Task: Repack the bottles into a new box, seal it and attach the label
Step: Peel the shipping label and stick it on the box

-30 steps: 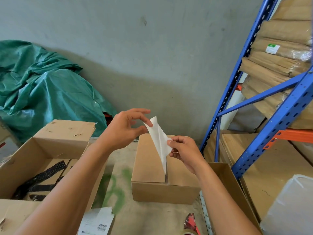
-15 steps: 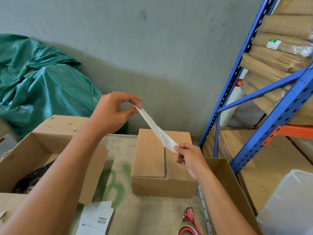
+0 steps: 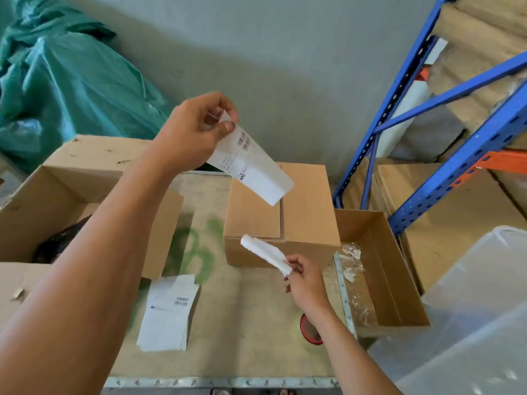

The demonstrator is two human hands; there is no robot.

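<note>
Closed box (image 3: 281, 212) mid desk (image 3: 242, 323), flaps meeting at centre seam. Open box (image 3: 71, 195) left, dark contents. Side box (image 3: 382, 269) off desk's right edge holds plastic scraps. Bare desk in front of closed box. Left hand (image 3: 194, 132) pinches label (image 3: 251, 163) above box: white, barcodes, hanging tilted. Right hand (image 3: 303, 283) grips curled backing strip (image 3: 265, 253). Label stack (image 3: 168, 312) front left.

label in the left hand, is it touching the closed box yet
Apart. In the head view the left hand holds the label raised, its lower corner hanging free over the closed box.
</note>
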